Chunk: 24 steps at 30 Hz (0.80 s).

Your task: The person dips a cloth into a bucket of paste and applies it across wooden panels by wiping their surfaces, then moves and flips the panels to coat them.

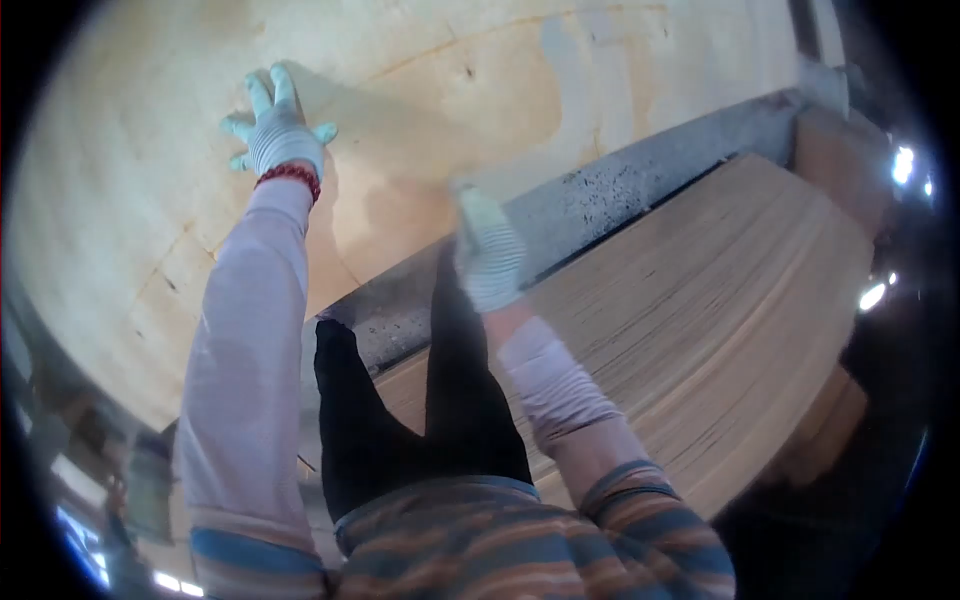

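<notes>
A large pale plywood sheet (400, 130) fills the upper part of the head view, with grain lines, small knots and light grey smears. My left hand (283, 130), in a pale mint-and-white glove with a red beaded bracelet at the wrist, lies on the sheet with its fingers spread. Gloved the same way, my right hand (490, 250) hovers over or beside the sheet's near edge. Motion blurs its fingers, so I cannot make out whether they hold anything.
Along the sheet's near edge runs a grey speckled strip (600, 205). Beyond it, at the right, stands a stack of thin wooden boards (690, 330) seen along their edges. A brown block or panel (845, 165) is at the far right.
</notes>
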Each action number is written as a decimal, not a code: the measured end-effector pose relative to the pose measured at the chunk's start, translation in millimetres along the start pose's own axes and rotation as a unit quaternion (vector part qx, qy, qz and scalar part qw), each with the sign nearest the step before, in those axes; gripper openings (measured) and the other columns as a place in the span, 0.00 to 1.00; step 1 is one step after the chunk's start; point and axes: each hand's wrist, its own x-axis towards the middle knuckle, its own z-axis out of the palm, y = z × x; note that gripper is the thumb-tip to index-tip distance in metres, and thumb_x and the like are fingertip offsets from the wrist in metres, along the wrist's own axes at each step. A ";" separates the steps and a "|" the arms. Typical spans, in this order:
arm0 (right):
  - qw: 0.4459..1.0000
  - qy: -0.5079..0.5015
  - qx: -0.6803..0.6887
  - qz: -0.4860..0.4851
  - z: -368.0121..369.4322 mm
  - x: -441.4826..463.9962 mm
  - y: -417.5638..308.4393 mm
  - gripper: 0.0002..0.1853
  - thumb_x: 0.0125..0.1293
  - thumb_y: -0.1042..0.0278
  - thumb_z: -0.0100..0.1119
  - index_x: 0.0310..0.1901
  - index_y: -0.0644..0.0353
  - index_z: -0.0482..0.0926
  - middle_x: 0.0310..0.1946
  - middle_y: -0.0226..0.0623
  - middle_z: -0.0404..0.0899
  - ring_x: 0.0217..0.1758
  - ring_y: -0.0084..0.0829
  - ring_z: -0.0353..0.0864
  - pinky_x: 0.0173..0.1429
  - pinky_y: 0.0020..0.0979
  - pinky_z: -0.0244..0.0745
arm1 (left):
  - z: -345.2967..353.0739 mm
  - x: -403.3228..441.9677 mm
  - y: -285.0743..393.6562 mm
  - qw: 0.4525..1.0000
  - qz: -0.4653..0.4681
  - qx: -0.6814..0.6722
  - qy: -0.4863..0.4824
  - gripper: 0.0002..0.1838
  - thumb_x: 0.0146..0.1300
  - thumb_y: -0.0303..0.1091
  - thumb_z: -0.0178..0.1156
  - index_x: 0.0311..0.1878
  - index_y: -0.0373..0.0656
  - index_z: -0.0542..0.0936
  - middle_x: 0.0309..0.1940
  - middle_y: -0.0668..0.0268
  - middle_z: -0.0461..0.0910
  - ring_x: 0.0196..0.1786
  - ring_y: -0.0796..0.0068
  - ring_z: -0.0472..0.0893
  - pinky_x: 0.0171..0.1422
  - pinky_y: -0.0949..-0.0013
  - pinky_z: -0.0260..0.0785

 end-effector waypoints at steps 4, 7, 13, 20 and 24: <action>0.997 -0.020 0.066 0.039 12.8 -38.0 -57.1 0.20 0.61 0.77 0.59 0.56 0.61 0.79 0.50 0.44 0.82 0.54 0.42 0.81 0.61 0.37 0.75 | 12.5 5.8 -86.0 0.975 0.200 0.071 0.068 0.55 0.47 0.46 0.76 0.77 0.64 0.53 0.79 0.70 0.49 0.76 0.46 0.52 0.67 0.30 0.55; 0.884 -0.051 0.386 0.257 -24.3 -43.0 -104.1 0.15 0.69 0.70 0.58 0.54 0.66 0.80 0.49 0.39 0.83 0.52 0.30 0.81 0.58 0.30 0.75 | 25.7 3.7 -231.4 0.982 0.169 0.053 0.067 0.57 0.43 0.46 0.77 0.76 0.70 0.54 0.79 0.67 0.49 0.73 0.40 0.55 0.72 0.33 0.54; 0.947 -0.168 0.225 0.154 30.6 22.6 -122.1 0.15 0.69 0.67 0.57 0.53 0.63 0.81 0.44 0.39 0.85 0.43 0.26 0.83 0.48 0.26 0.78 | 46.3 13.8 -367.0 0.994 0.086 0.042 0.043 0.60 0.41 0.28 0.77 0.76 0.73 0.54 0.78 0.65 0.49 0.71 0.41 0.57 0.77 0.55 0.58; 0.945 -0.245 0.132 -0.171 31.3 5.4 -138.3 0.17 0.63 0.72 0.62 0.55 0.49 0.81 0.47 0.41 0.83 0.42 0.37 0.84 0.47 0.35 0.79 | 43.3 2.1 -367.2 0.993 0.098 -0.054 0.042 0.56 0.45 0.30 0.75 0.75 0.76 0.55 0.79 0.73 0.47 0.76 0.40 0.50 0.72 0.31 0.53; 0.981 -0.159 0.053 -0.102 20.4 -94.2 -161.1 0.16 0.64 0.75 0.61 0.53 0.52 0.82 0.52 0.39 0.82 0.52 0.37 0.82 0.57 0.36 0.77 | 16.7 -9.4 -348.9 0.998 0.054 0.015 0.008 0.57 0.46 0.30 0.75 0.76 0.72 0.53 0.80 0.69 0.45 0.74 0.35 0.52 0.73 0.35 0.56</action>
